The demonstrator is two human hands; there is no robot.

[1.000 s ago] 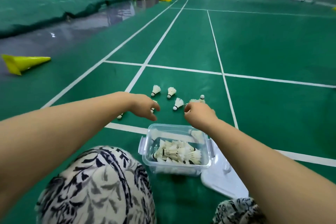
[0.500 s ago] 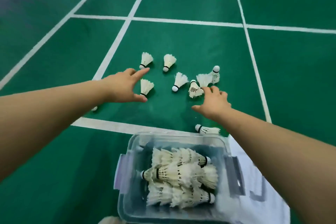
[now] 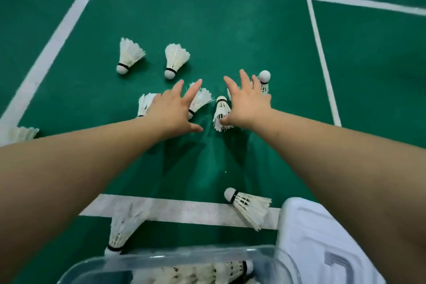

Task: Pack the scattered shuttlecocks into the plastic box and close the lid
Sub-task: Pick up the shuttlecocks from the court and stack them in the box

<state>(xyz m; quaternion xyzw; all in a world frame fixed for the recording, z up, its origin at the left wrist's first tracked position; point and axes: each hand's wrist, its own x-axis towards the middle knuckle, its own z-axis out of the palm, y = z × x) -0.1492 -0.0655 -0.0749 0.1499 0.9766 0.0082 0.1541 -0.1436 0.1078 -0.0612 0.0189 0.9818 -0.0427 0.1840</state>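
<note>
From the head view, the plastic box point(image 3: 265, 251) sits at the bottom edge, lid off. More of it is cut off than half a second ago, since the view has dropped closer to the floor. Packed shuttlecocks point(image 3: 207, 271) lie inside, and the white lid point(image 3: 322, 249) lies flat against the box's right side. Well beyond the box, both arms reach out over the green court point(image 3: 230, 30). The left hand point(image 3: 170, 110) has swung right since the earlier frame and now hovers released, fingers spread, over two loose shuttlecocks point(image 3: 201, 99), gripping neither. The right hand point(image 3: 246, 104), whose fingers were curled a moment ago, is now splayed open too. Its thumb touches the feathers of an upright shuttlecock point(image 3: 221, 108), and the hands are nearer each other than before. Just past the right hand's fingertips stands a cork-up shuttlecock point(image 3: 264, 77). Farthest from the box, a pair of shuttlecocks point(image 3: 129, 55) lies unmoved. Another shuttlecock point(image 3: 247, 205) rests across the white court line point(image 3: 184, 211) just beyond the box's far right corner, where it was before. A blurred shuttlecock point(image 3: 122, 226) stands cork-down by the far left corner; whether it touches the box cannot be told. An edge shuttlecock point(image 3: 23, 134) lies far off to the box's left.
</note>
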